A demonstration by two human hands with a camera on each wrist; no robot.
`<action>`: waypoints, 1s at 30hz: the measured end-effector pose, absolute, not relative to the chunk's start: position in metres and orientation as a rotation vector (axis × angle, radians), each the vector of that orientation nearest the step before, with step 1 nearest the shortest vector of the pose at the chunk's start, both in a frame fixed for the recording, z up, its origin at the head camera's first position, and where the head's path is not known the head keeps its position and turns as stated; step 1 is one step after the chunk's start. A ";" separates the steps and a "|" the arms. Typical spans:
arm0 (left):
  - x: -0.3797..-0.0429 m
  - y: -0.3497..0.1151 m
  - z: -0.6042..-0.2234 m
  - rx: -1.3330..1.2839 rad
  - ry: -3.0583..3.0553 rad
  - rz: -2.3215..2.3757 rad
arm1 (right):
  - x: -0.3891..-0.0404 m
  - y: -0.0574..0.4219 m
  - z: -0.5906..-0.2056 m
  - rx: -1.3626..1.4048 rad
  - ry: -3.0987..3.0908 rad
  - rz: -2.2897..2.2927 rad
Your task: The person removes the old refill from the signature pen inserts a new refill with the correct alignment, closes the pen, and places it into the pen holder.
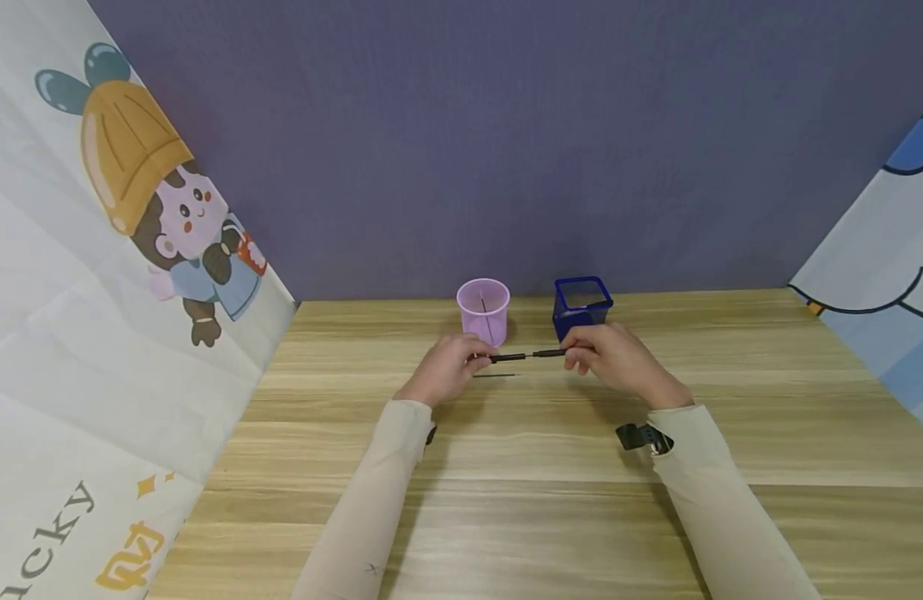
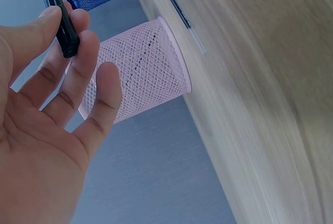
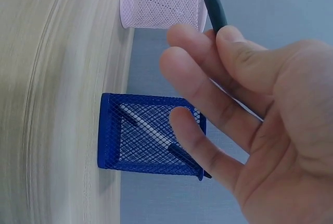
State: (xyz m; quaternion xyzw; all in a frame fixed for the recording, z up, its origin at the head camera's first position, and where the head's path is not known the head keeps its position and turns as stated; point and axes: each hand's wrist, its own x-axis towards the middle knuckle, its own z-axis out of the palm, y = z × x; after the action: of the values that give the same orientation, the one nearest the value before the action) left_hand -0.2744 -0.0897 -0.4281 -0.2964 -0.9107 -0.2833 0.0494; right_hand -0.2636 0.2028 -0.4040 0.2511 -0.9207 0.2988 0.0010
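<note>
Between thumb and fingers my left hand (image 1: 448, 367) pinches a black pen part (image 2: 66, 35) that has a clip along its side. My right hand (image 1: 610, 357) pinches another dark pen part (image 3: 213, 5), its tapered end pointing toward the left one. In the head view the two parts lie nearly in line, with a thin piece showing between them; whether they are joined I cannot tell. A loose pen refill (image 1: 495, 375) lies on the table just below the hands, with a clear end (image 2: 197, 40) showing in the left wrist view.
A pink mesh cup (image 1: 484, 308) stands behind the left hand with a thin dark rod in it. Behind the right hand is a blue square mesh holder (image 1: 581, 308) containing a pen (image 3: 151, 127). A dark wall (image 1: 506, 150) backs the wooden table (image 1: 521, 517).
</note>
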 end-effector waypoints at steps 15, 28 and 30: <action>-0.274 -0.086 -0.429 -0.917 -2.776 -0.835 | -0.264 0.201 -0.407 0.798 -2.888 0.926; -0.273 -0.086 -0.428 -0.917 -2.785 -0.828 | -0.261 0.199 -0.405 0.808 -2.894 0.946; -0.274 -0.086 -0.429 -0.922 -2.785 -0.821 | -0.261 0.199 -0.405 0.811 -2.891 0.942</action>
State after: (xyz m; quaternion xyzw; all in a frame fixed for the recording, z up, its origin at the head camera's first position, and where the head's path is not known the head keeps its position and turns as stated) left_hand -0.2737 -0.0858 -0.4289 -0.3024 -0.9132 -0.2691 0.0477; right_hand -0.2614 0.1992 -0.4052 0.2576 -0.9187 0.2993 -0.0023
